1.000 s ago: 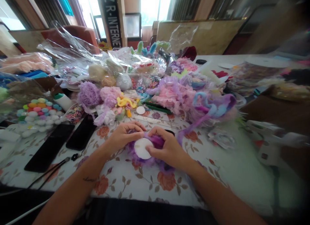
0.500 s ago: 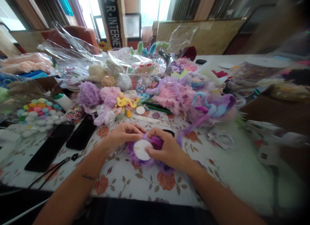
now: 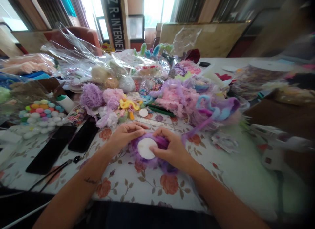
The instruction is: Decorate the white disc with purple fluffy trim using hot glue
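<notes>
A round white disc (image 3: 145, 148) lies over a mass of purple fluffy yarn (image 3: 138, 158), which forms a fringe around it just above the tablecloth. My right hand (image 3: 169, 149) grips disc and yarn together, its thumb pressed on the disc's face and its fingers curled behind in the fluff. At the upper left rim, my left hand (image 3: 128, 137) has its thumb and bent fingers at the edge of the purple yarn; the fingertips are partly hidden. A purple strand (image 3: 197, 128) runs from behind my right hand toward the yarn pile.
Two black phones (image 3: 83, 134) (image 3: 50, 151) lie left of my hands. Behind are pompoms (image 3: 43, 112), pink and purple yarn (image 3: 174, 97), yellow fuzzy stems (image 3: 129, 104), a small white disc (image 3: 143, 112) and plastic bags (image 3: 108, 63). A glue gun (image 3: 273, 147) is at right.
My left fingertips have drawn slightly up and away from the disc's top edge. The disc and purple yarn have shifted slightly up and right with my right hand.
</notes>
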### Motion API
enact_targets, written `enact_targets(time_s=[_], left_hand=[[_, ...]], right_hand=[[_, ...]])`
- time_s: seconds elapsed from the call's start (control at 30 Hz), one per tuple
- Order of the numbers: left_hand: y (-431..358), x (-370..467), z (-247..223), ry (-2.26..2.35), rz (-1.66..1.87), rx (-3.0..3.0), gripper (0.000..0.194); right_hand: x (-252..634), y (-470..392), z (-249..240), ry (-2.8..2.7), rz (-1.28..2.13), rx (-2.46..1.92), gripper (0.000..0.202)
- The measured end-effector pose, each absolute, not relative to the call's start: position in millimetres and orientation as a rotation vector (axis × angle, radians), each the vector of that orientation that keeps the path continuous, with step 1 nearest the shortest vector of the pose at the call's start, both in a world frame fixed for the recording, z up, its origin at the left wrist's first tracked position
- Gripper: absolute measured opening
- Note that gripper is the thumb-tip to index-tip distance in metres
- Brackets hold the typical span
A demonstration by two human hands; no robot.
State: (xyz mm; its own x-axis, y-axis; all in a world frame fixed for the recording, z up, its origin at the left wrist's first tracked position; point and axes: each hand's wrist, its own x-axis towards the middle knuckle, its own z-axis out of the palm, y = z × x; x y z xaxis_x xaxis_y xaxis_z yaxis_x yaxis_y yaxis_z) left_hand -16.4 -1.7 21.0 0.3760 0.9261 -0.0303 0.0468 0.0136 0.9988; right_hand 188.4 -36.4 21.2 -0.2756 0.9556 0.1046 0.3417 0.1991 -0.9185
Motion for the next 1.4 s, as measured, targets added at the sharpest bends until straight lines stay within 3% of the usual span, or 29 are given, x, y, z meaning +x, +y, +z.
enact_targets(time_s=[0.17, 0.33, 0.47, 0.6, 0.97, 1.17, 1.4], left_hand=[[-3.1, -13.6, 12.6, 1.086, 1.261, 1.358, 0.029], [-16.5, -3.0, 12.2, 1.141, 1.479, 1.989, 0.018], [-21.6, 5.8, 5.7, 0.939, 1.484, 2.409, 0.048], [-23.7, 10.5, -0.9, 0.947, 1.419, 2.509, 0.057], [-29.0, 9.1, 1.6, 0.777, 1.417, 2.461, 0.061], [-26.8, 8.6, -2.7, 0.962, 1.732, 2.277, 0.048], [-34.0, 19.7, -18.6, 0.982, 1.328, 1.855, 0.044]], right_hand=[[194.1, -31.0, 18.6, -1.711, 0.710, -1.282, 0.020], [192.8, -32.7, 13.0, -1.682, 0.380, -1.324, 0.018], [189.7, -32.6, 8.6, -1.709, 0.303, -1.302, 0.018], [186.8, -33.4, 4.7, -1.743, 0.163, -1.222, 0.014], [186.2, -41.4, 3.0, -1.726, -0.012, -1.105, 0.019], [188.0, -31.6, 0.3, -1.651, -0.014, -1.133, 0.021], [189.5, -28.5, -2.6, -1.643, -0.075, -1.139, 0.019]])
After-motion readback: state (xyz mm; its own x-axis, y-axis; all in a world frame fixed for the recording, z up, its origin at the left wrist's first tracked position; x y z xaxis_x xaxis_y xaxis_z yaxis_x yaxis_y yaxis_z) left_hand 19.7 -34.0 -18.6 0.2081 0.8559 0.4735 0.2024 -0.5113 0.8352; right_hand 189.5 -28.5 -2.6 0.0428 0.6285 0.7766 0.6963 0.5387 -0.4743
